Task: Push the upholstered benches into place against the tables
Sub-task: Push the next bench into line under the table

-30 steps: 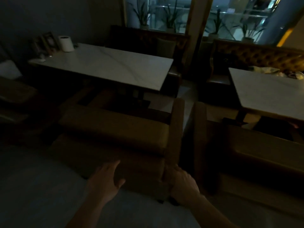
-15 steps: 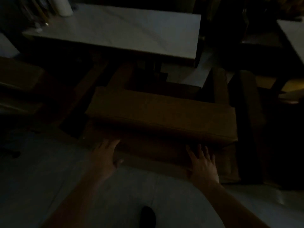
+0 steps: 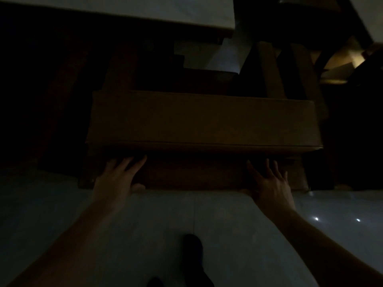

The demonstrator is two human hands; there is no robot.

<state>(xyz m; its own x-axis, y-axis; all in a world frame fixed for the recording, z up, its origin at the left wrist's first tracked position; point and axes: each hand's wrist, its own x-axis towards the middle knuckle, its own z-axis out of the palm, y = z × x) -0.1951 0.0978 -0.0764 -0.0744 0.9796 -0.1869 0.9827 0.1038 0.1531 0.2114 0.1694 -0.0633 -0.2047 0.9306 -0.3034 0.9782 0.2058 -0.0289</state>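
Note:
A brown upholstered bench (image 3: 203,121) fills the middle of the dim view, its back panel facing me. My left hand (image 3: 117,178) lies flat against the lower left of that back panel, fingers spread. My right hand (image 3: 271,182) presses flat on the lower right of the panel, fingers spread too. Neither hand grips anything. The white table top (image 3: 145,11) runs along the top edge, beyond the bench. A gap of dark floor and table base shows between bench seat and table.
A second bench's arm (image 3: 269,71) stands close on the right, beside the first bench's arm. Another table's corner (image 3: 371,15) shows at top right. Pale tiled floor (image 3: 228,224) lies under me, with my dark shoe (image 3: 193,245) on it.
My head has tilted further down and closer to the bench. Both hands went from the bench's right end to flat on its back panel, spread wide apart.

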